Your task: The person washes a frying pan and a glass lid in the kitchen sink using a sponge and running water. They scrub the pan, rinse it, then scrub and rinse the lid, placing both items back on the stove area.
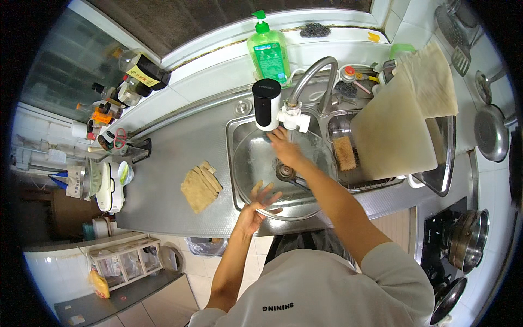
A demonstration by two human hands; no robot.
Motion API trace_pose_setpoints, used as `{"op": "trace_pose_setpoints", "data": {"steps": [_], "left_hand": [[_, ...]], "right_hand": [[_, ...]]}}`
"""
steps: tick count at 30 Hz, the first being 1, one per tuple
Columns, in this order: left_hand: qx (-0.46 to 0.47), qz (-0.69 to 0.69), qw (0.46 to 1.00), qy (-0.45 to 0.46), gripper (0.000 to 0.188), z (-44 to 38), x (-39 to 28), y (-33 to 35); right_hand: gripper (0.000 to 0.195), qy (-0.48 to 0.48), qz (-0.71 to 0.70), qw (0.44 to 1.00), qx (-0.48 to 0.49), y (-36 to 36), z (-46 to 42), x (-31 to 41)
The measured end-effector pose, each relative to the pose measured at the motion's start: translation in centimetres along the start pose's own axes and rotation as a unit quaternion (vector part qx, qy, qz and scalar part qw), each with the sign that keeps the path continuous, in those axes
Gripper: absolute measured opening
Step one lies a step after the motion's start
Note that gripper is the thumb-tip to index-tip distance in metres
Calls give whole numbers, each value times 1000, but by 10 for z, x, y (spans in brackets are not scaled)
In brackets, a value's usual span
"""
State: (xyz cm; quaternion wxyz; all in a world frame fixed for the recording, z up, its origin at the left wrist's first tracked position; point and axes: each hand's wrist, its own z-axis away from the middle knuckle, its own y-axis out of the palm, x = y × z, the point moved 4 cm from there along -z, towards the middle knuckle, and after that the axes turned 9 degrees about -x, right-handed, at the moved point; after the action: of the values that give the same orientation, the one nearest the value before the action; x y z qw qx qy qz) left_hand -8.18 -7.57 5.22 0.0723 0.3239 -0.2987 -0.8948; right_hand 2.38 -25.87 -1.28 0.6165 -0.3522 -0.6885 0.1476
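A large round object with a metal rim [286,218], perhaps a pan lid or shallow basin, lies tilted in the steel sink [229,163]. My left hand [254,210] holds its near left edge, the rim across the palm and the fingers spread. Below the faucet [316,63] and its white filter fitting, my right hand [287,150] is blurred over the object's inner surface; whether it holds anything is unclear. Water seems to run from the white spout. A round dark part [286,171] shows near the object's middle. Left of the sink lies a folded tan cloth [201,187].
A green pump bottle [269,57] stands behind the sink. At the right, a cutting board [394,131] leans over the second basin, beside a tan sponge [344,153]. Sauce bottles [143,69] line the left sill. Pots [468,241] stand on the stove at the lower right.
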Motion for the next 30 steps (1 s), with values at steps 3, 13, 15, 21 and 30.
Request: {"op": "trace_pose_setpoints", "data": {"steps": [3,13,15,21,30], "left_hand": [[1,26,1000,0,84,3,3,-9],[-54,3,996,-65,70,-6,1,-30],[-54,-1,998,-24,67,-10,2,-42],[8,-21,1000,-16,66,-8,-19,2],[-89,-37,994,58,38,-7,-22,-5]], "right_hand": [[43,14,202,977,-66,-11,20,-11],[47,-208,-98,971,72,2,68,110],[47,-224,-123,961,101,-1,67,104],[40,-154,-123,980,35,3,32,103],[36,-190,-167,961,110,-33,81,87]]}}
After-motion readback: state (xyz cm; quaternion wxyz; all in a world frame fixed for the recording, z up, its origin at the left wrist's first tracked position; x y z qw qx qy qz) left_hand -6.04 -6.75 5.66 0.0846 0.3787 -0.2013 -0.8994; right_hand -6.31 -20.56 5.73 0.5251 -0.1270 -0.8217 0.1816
